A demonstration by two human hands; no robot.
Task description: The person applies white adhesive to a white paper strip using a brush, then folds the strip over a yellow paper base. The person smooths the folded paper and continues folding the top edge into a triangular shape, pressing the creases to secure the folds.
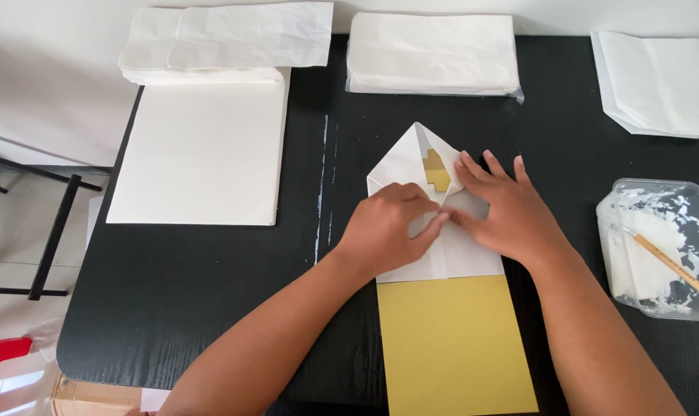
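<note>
paper [411, 166] under both hands | left hand [384, 227] pinching fold | right hand [504, 212] flat, fingers spread, pressing it

Folded white paper [411, 166] (gold-lined), flat

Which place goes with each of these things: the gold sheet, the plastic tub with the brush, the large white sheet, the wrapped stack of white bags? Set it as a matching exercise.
Things:
1. gold sheet
2. plastic tub with a brush
3. large white sheet
4. wrapped stack of white bags

Places:
A. far edge of the table, middle
B. near edge, under the folded white paper
C. left side of the black table
D. right edge

Pairs: 1-B, 2-D, 3-C, 4-A
</note>
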